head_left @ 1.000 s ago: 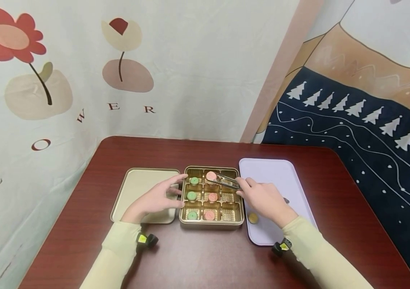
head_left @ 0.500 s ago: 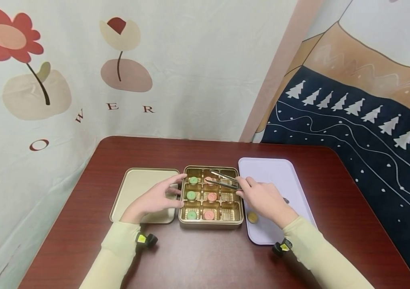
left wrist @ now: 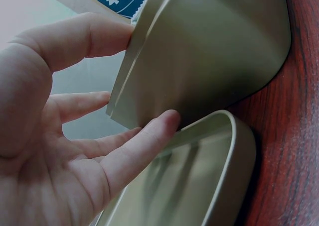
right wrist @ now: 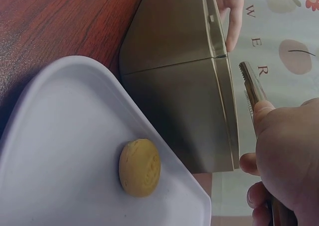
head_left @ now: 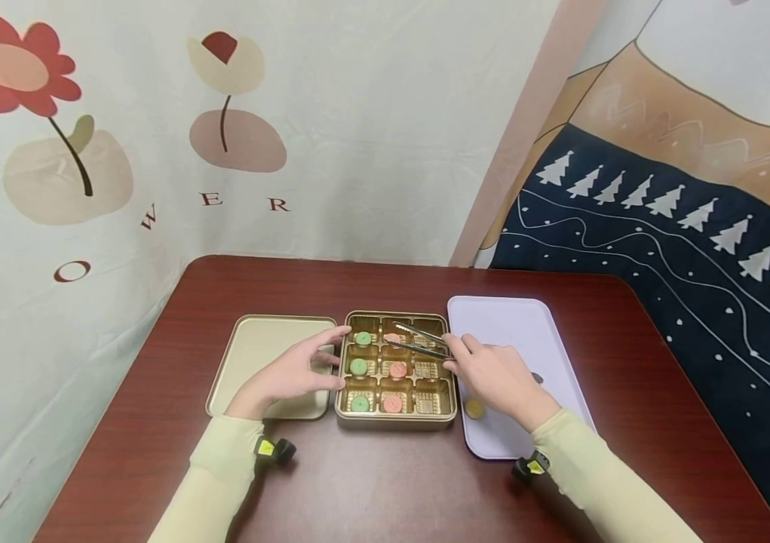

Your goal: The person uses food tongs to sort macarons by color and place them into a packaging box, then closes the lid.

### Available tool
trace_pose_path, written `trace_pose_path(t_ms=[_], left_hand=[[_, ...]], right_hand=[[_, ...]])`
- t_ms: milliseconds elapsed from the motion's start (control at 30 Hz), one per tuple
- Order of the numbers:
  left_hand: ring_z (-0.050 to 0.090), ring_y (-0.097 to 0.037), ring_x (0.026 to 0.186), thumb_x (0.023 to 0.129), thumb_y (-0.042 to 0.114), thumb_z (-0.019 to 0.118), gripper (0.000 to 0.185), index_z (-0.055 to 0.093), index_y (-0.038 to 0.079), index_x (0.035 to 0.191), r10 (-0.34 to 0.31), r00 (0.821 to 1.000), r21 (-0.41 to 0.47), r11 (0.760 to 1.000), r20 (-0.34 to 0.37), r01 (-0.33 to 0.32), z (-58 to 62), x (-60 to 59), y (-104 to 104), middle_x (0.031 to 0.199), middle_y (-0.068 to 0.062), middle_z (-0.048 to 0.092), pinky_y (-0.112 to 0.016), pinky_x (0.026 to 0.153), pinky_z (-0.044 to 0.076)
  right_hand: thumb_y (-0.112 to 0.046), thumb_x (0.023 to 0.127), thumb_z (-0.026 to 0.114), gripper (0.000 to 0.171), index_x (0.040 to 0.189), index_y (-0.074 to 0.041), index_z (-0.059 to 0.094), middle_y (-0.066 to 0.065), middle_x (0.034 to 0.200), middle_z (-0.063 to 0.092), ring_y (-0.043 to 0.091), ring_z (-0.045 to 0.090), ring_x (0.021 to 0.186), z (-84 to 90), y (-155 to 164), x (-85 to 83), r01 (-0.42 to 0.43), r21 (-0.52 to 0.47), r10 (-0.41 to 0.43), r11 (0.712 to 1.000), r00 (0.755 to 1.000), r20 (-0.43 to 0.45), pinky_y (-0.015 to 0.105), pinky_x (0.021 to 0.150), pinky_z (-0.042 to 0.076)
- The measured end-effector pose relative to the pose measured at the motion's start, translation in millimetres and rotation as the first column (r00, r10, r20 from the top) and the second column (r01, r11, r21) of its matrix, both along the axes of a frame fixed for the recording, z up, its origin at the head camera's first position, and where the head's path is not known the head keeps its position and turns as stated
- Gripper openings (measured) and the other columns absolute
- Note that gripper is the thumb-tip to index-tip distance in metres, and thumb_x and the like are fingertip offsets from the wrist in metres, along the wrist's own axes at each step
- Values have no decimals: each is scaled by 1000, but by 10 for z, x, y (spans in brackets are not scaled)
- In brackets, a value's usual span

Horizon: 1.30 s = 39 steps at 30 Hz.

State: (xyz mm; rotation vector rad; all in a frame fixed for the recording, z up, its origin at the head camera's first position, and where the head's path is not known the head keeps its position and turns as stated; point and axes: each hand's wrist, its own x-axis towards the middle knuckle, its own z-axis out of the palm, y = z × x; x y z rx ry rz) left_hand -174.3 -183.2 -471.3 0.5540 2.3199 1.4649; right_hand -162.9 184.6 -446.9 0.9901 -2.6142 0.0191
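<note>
My right hand (head_left: 496,375) grips metal tongs (head_left: 418,349) over the back row of a gold tin (head_left: 398,424). The tongs' arms stand apart, partly covering a pink round cake (head_left: 392,337) in the back middle compartment. More pink cakes (head_left: 398,369) sit in the middle column, and green cakes (head_left: 359,367) fill the left column. My left hand (head_left: 298,369) has its fingers spread, with fingertips touching the tin's left side; in the left wrist view they rest against its wall (left wrist: 199,52). A yellow cake (right wrist: 140,167) with an embossed top lies beside the tin.
The yellow cake is on a lilac tray (head_left: 513,317) at the tin's right. Under my left hand lies a shallow gold lid (head_left: 269,332). All stand on a red-brown wooden table (head_left: 385,483), with printed cloth hanging behind.
The tongs' arms have spread apart, letting go of the pink cake, which now sits lower in the back middle compartment. My left hand has stayed at the tin's side.
</note>
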Motion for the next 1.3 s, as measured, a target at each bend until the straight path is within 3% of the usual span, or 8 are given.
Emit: trace_pose_path(t_ms=[233,800,933,1067,1100,1200,1300], left_hand=[[60,-42,130,85,10,84,97,30,11,166,19,1000,-7,1000,23,-19,10,-8,-3,163,-22,41,-61,110,49],[60,-44,130,85,13,84,97,30,9,165,6,1000,-1,1000,2,-6,9,-2,-24,164,-26,37,-65,112,45],[60,-44,130,84,13,84,98,30,9,165,7,1000,5,1000,6,-7,12,-3,-17,164,-26,38,-66,112,44],[60,-44,131,84,13,84,98,30,9,165,9,1000,4,1000,11,-9,17,-3,-8,164,-26,38,-65,112,44],[60,-44,131,84,13,84,97,30,9,165,8,1000,3,1000,11,-8,17,-3,-6,164,-26,38,-65,112,45],[59,-44,131,85,13,84,97,30,10,165,5,1000,3,1000,12,-5,15,-5,-4,164,-25,38,-65,111,46],[60,-44,131,85,13,84,97,29,9,165,2,1000,6,1000,12,-2,10,-7,-4,164,-26,37,-65,111,45]], right_hand=[[-32,102,69,44,137,-8,59,7,96,68,25,66,58,17,96,22,9,-12,-9,1000,1000,-17,46,47,55],[-28,91,81,50,133,-9,62,8,92,70,22,65,55,43,550,224,52,-41,-55,998,996,-72,38,44,51],[-40,106,61,42,133,-8,62,9,94,71,20,66,55,28,647,287,46,-44,-49,998,996,-74,34,43,50],[-55,112,24,64,133,-8,62,9,94,72,19,65,55,-8,744,348,58,-49,-62,997,995,-80,32,42,48],[-55,111,22,66,133,-8,62,9,93,72,19,64,54,-20,768,364,61,-52,-65,997,994,-84,33,40,47],[-47,110,47,46,132,-8,62,8,91,70,19,60,51,-44,834,416,74,-52,-79,996,993,-91,32,38,41],[-34,96,72,45,132,-9,62,7,91,70,18,58,51,-58,894,472,92,-43,-95,995,993,-72,31,38,40]])
